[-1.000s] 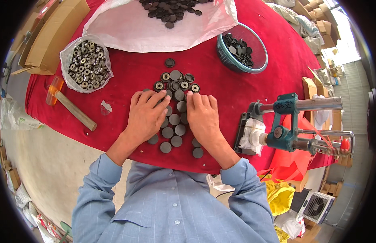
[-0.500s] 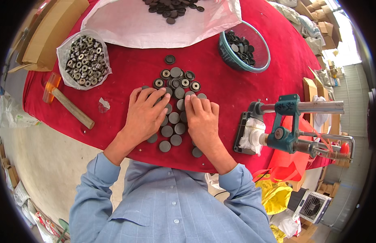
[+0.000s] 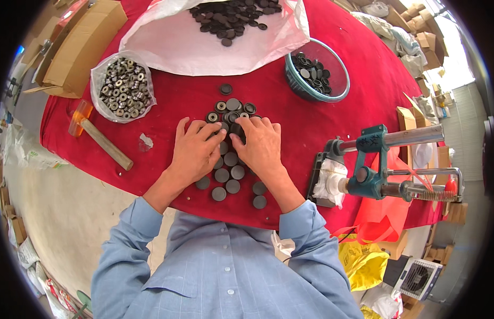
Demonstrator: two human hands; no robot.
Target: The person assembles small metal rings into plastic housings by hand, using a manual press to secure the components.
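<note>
Right hand (image 3: 262,148) has shifted leftward, its fingers (image 3: 249,126) over dark discs (image 3: 237,171).

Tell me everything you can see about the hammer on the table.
The hammer lies unheld on the red cloth at the person's left, near the translucent bag of metal bearings. Its orange head looks like see-through plastic; its straight brown handle, apparently wooden, slants rightward toward the person.

Open cloth (image 3: 297,127) beside right hand (image 3: 262,144); press (image 3: 365,183) beyond
</note>
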